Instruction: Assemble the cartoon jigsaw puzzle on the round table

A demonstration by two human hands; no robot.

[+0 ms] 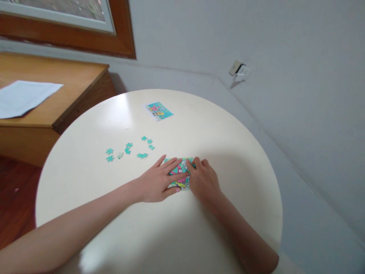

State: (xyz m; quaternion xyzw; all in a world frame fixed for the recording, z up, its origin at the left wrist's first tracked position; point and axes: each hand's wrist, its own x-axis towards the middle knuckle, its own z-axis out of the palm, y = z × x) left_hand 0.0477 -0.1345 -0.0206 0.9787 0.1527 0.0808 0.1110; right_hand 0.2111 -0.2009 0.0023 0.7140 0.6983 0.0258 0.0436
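I am pressing my left hand (158, 182) flat and my right hand (203, 180) curled, side by side, on the part-built puzzle (180, 172) mid-table (242, 160). Loose pieces (129, 149) are lying just beyond, the reference card (158, 110) sitting near the far edge.

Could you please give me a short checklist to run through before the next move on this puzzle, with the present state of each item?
1. Left hand flat on the assembled puzzle, holding it down: ok.
2. Right hand on the puzzle's right edge, fingers curled: ok.
3. Whether the right hand pinches a piece: cannot tell, fingers hide it.
4. Loose pieces within view, lying apart on the round table left of and beyond the puzzle: ok.
5. Reference picture card visible at the far side, uncovered: ok.
6. Puzzle complete: not ok, pieces remain loose.
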